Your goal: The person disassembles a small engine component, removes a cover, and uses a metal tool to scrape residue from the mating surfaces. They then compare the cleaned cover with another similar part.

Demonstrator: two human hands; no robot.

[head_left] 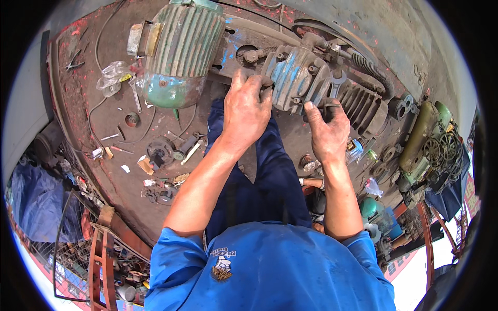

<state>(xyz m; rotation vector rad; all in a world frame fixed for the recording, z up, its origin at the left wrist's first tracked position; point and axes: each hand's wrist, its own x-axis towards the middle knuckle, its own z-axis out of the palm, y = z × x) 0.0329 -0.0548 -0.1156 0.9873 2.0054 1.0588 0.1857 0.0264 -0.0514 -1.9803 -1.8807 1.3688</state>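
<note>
A grey finned compressor pump (301, 78) with blue paint marks lies in front of me, bolts along its head. At its left edge my left hand (246, 106) is closed, fingers curled and thumb against them; whatever they hold is hidden. My right hand (330, 129) is closed at the pump's near right side, its fingertips around the lower end of an open-end wrench (337, 85), whose jaw points away from me. A small dark bar also shows by those fingers, too unclear to name. Left of the pump sits a green ribbed electric motor (184, 44).
Pliers (74, 61), a plastic bag (111, 78), a screwdriver (176, 115) and small parts litter the floor on the left. A coiled hose (371, 70) runs behind the pump. An olive tank (419, 136) stands at right. Another person's limb (313, 182) shows beyond my legs.
</note>
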